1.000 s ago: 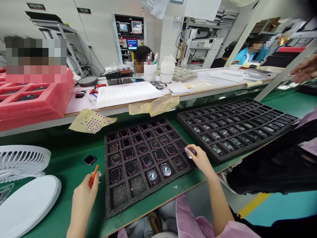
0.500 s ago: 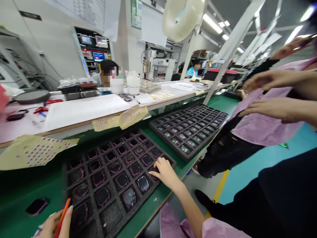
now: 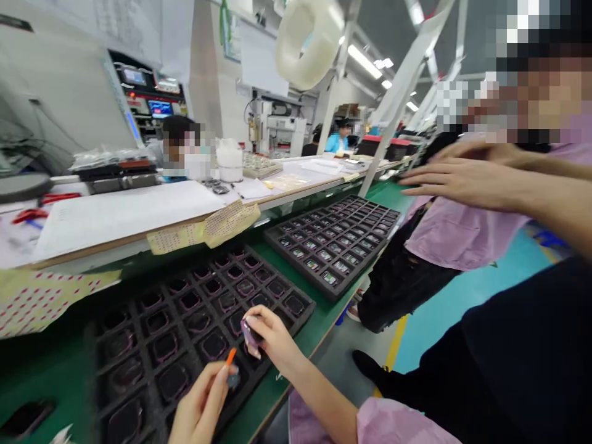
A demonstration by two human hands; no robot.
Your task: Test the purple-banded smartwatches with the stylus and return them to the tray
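— The right hand (image 3: 272, 336): what is held in it?

— A purple watch case (image 3: 250, 338), pinched between thumb and fingers. It is tilted on edge above a black tray (image 3: 95, 382); its finer details are lost to blur.

— And in the left hand (image 3: 198, 404)?

— An orange stick (image 3: 231, 356) is pinched between thumb and forefinger there, its tip just beside the case, to the left of the right hand.

— How is this best handled?

— The case is best gripped by its frame, so that its face is not smudged. The stick should be guided lightly, as the case could be scratched by a slip. Both hands should be held clear of the seated watches (image 3: 215, 344) beneath them.

— What is seen farther out?

— Beyond the right hand, a second tray (image 3: 333, 293), its compartments filled in rows. Well to the left of the left hand, a loose dark watch (image 3: 28, 419) is left on the green counter (image 3: 50, 364). A co-worker's hand (image 3: 485, 179) is seen to the right, well apart.
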